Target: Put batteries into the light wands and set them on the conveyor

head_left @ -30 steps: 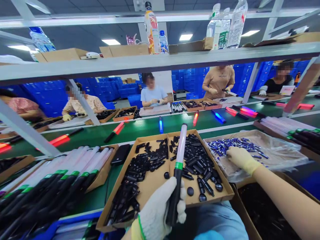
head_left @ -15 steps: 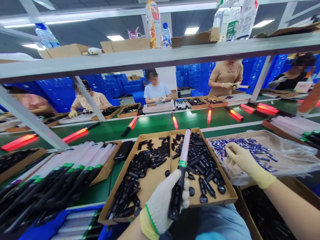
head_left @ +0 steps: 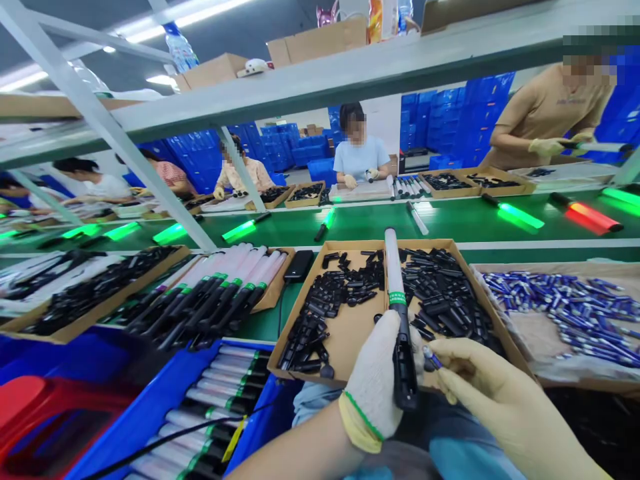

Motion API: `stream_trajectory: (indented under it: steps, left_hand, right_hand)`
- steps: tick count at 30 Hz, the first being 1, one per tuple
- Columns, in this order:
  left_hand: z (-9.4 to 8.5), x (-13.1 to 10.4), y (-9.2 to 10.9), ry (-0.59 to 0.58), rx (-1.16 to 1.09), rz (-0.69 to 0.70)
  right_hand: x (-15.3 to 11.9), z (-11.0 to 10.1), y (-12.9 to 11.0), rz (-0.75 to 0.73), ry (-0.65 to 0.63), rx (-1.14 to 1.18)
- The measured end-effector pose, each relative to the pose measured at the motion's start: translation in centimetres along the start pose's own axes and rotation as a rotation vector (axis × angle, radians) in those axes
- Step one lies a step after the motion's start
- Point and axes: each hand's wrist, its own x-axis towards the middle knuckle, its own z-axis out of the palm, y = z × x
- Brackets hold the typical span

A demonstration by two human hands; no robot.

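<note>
My left hand (head_left: pixel 377 373), in a white knit glove over a yellow one, is wrapped round the black handle of a light stick (head_left: pixel 397 297). The stick has a clear tube pointing away from me and a green band, and its handle looks open on the upper side. My right hand (head_left: pixel 470 373), in a pale yellow glove, pinches a small blue battery (head_left: pixel 431 358) just right of the handle. Beneath and beyond the stick lies a cardboard tray (head_left: pixel 357 333) with small black parts. Many similar blue batteries (head_left: pixel 575 310) fill a plastic-lined tray at the right.
Finished-looking sticks (head_left: pixel 225 287) lie left of the tray beside a black box (head_left: pixel 299 265). A blue crate (head_left: pixel 260 413) of sticks and a red stool (head_left: pixel 30 427) stand lower left. Glowing sticks lie on the green conveyor (head_left: pixel 370 223); people work across it.
My right hand has come from the battery tray to the handle, now pinching a battery. The view has swung left, and the stick is still in my left hand. Lit sticks differ, mostly green now.
</note>
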Motion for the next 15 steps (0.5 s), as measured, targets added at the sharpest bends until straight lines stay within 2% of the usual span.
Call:
stream_trajectory:
  steps: [5, 9, 12, 15]
  left_hand:
    - [-0.4, -0.1, -0.5, 0.004, 0.02, -0.114]
    - [-0.5, -0.4, -1.3, 0.0, 0.015, -0.081]
    - [-0.1, -0.7, -1.5, -0.022, -0.064, -0.098]
    - [0.4, -0.9, -1.6, 0.033, -0.075, -0.096]
  right_hand:
    - [-0.3, 0.5, -0.8, -0.152, 0.09, -0.214]
    - [-0.3, 1.0, -1.4, -0.245, 0.118, -0.285]
    - [-0.3, 1.4, -1.6, -0.38, 0.119, -0.314]
    - [-0.3, 1.5, -1.8, -0.479, 0.093, -0.453]
